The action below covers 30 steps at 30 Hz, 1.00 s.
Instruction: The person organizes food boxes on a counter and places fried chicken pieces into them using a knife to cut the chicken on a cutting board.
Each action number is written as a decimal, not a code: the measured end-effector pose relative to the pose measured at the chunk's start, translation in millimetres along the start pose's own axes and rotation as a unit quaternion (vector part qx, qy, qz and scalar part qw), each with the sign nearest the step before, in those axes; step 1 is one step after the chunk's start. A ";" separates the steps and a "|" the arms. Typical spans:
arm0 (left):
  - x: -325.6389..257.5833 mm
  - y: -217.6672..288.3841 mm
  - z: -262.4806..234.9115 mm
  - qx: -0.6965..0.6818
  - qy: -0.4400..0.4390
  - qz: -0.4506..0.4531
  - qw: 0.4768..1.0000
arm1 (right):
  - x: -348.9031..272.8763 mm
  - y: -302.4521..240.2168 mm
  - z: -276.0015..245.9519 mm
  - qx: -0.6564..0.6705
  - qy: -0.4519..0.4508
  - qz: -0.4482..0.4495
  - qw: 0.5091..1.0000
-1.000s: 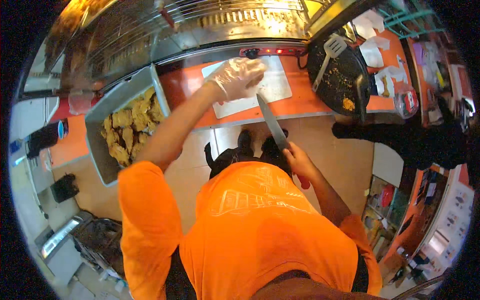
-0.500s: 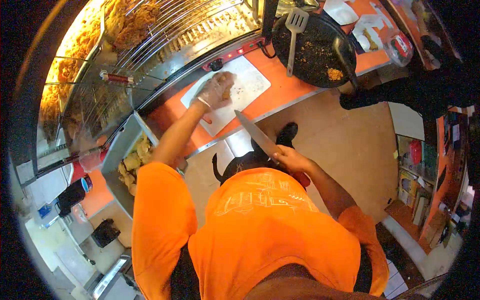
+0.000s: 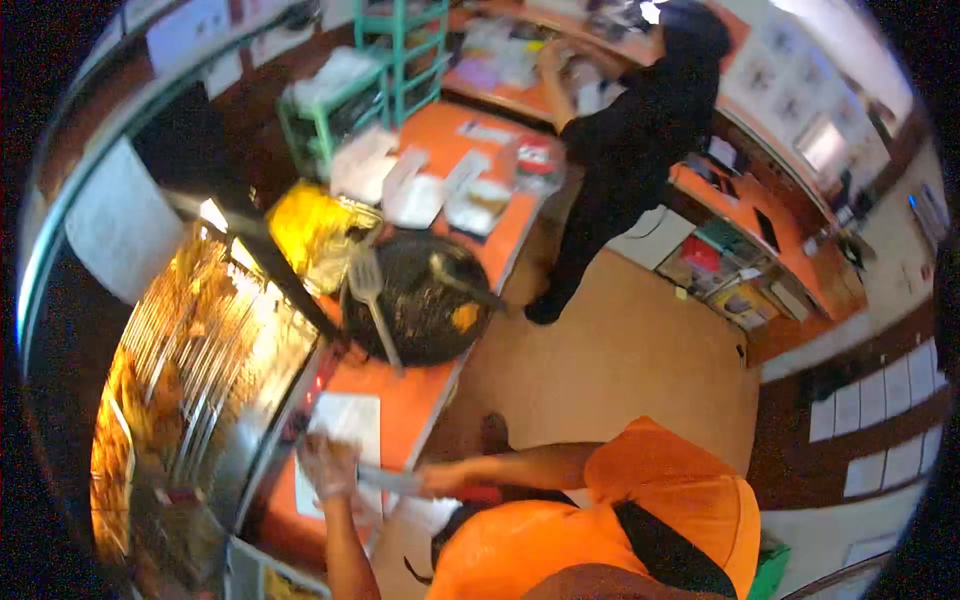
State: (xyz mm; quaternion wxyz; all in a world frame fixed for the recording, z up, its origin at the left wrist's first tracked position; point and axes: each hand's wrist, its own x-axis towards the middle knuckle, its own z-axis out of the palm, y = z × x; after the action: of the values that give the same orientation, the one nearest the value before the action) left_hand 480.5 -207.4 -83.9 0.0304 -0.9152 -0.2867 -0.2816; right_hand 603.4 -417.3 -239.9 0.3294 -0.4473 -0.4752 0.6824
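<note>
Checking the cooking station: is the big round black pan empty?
No: the round black pan holds a metal slotted spatula and orange scraps.

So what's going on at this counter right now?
A person in an orange shirt stands at an orange counter. Their gloved left hand rests on a white cutting board, while the right hand holds a knife over it. Beyond sits a dark round pan with a spatula. A co-worker in black works farther off.

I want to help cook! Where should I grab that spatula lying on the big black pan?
Probably by the spatula's long handle, which sticks out over the pan's near rim above the orange counter. Come from that counter side; the slotted blade end rests inside the pan.
</note>
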 end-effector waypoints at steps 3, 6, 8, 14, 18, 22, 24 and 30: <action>-20.6 -11.1 18.8 -0.067 -0.041 -0.061 0.995 | -17.3 -94.1 4.6 0.059 0.050 0.178 0.981; -24.2 -15.5 33.7 -0.127 -0.102 -0.132 0.978 | -3.8 -94.9 -5.3 0.060 0.045 0.188 0.979; -29.8 -20.2 41.1 -0.155 -0.146 -0.235 0.948 | 2.3 -102.3 -6.4 0.067 0.058 0.181 0.980; -11.0 -7.6 19.7 -0.097 -0.162 -0.191 0.963 | 18.1 -133.1 -16.9 0.024 0.023 0.191 0.981; -4.5 8.4 5.8 -0.096 -0.095 -0.214 0.967 | 25.0 -122.5 -20.3 -0.029 0.011 0.166 0.986; -7.1 9.4 15.3 -0.023 -0.157 -0.265 0.951 | 23.8 -125.5 -22.8 -0.027 0.018 0.174 0.984; -8.7 7.8 16.3 -0.040 -0.129 -0.241 0.961 | 13.7 -127.7 -23.2 -0.003 0.032 0.203 0.979; -17.7 3.6 27.1 -0.108 -0.098 -0.264 0.953 | -2.9 -120.7 -25.1 0.062 0.026 0.203 0.977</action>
State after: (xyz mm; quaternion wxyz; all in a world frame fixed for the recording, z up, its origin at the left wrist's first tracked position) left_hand 484.0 -213.5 -115.7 -0.1719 -0.8279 -0.4876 -0.2175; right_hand 630.6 -370.9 -128.9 0.2234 -0.5306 -0.3231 0.7512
